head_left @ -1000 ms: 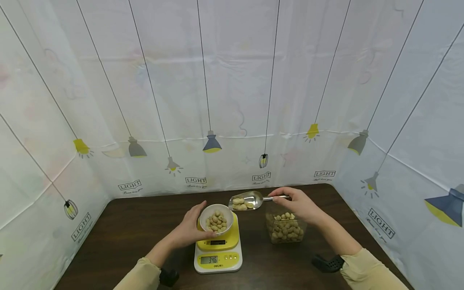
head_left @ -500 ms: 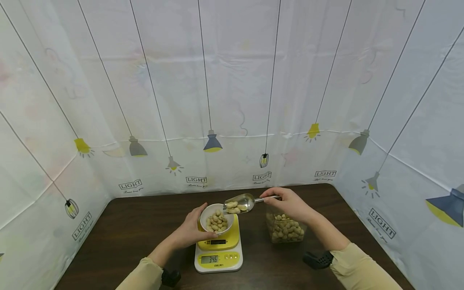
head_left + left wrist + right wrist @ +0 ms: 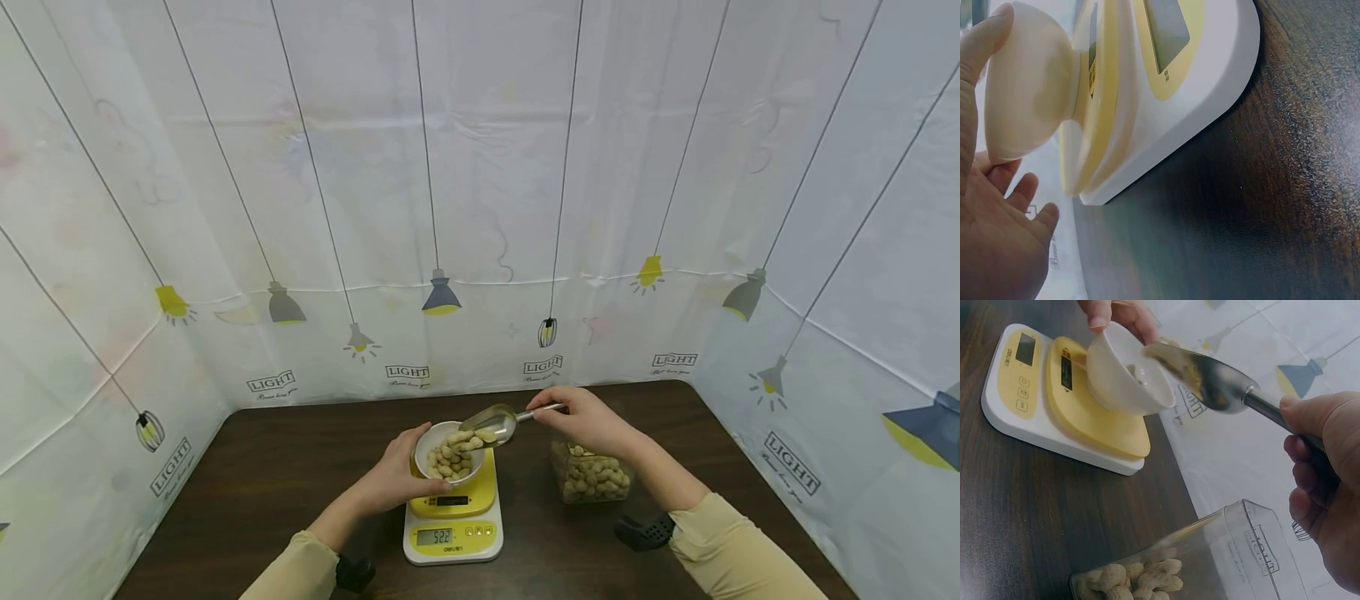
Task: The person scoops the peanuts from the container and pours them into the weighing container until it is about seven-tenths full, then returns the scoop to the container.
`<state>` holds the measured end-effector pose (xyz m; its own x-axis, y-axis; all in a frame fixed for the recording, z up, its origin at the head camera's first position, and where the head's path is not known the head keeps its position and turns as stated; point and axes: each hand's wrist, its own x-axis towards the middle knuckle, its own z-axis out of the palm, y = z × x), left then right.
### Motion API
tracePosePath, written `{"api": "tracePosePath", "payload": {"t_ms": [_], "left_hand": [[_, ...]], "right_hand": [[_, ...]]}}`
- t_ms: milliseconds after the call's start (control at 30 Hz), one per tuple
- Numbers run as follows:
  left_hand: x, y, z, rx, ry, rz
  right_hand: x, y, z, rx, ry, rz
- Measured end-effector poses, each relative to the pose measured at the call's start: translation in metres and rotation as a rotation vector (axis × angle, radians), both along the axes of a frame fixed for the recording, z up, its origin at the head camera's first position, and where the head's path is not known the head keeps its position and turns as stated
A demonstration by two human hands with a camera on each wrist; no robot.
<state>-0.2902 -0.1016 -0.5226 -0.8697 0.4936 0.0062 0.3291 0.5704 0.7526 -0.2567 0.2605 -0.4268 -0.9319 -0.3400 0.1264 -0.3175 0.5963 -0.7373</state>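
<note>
A white bowl (image 3: 431, 437) with peanuts (image 3: 445, 462) in it stands on the yellow-topped kitchen scale (image 3: 453, 533), whose display reads about 52.2. My left hand (image 3: 396, 473) holds the bowl between thumb and fingers, the thumb at the near rim and the fingers round the far side. Over the bowl's right edge tilts a metal scoop (image 3: 501, 423), its lip down towards the bowl and several peanuts sliding off its front. The scoop's handle is gripped by my right hand (image 3: 592, 423), thumb along the top in the right wrist view.
A clear plastic container (image 3: 1229, 544) of unshelled peanuts (image 3: 592, 479) stands right of the scale, partly under my right forearm. Dark wood tabletop (image 3: 285, 467) surrounds them. A white curtain (image 3: 495, 208) printed with lamps hangs behind the table.
The scoop has moved left over the bowl and tipped, and peanuts are leaving it. The scale's reading has risen from 34.6. My left hand has stayed at the bowl.
</note>
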Motion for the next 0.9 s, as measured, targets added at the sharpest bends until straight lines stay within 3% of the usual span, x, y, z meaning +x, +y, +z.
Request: {"api": "tracePosePath", "payload": {"t_ms": [533,900], "left_hand": [[0.000,0.001,0.001,0.004,0.000,0.006],[0.000,0.001,0.001,0.007,0.008,0.008]], "right_hand": [[0.002,0.008,0.004,-0.006,0.025,-0.007],[0.010,0.020,0.013,0.002,0.030,-0.073]]}}
